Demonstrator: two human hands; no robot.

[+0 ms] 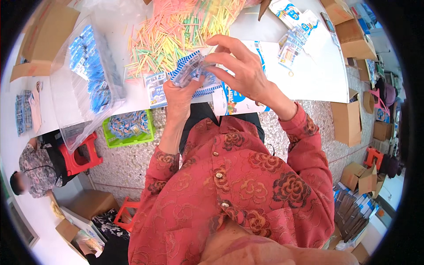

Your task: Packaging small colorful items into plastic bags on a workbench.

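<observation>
My left hand (179,98) is closed on a clear plastic packet (187,68) with blue-and-white striped edges, held up over the near edge of the table. To its right, my right hand (242,68) has its fingers curved and spread apart, their tips close to the packet. Whether a fingertip touches it I cannot tell. Beneath my hands lie more striped packets (157,90) and a white-and-blue printed card box (240,104). Just beyond them spreads a large heap of thin pink, yellow and green sticks (163,42).
A clear plastic bin (62,95) with blue striped packets (90,66) stands at the left. Below the table edge is a green crate (128,140) of packets. More packets (291,44) lie at the right. Red stools (81,154), cardboard boxes (346,117) and a seated person (39,170) are around.
</observation>
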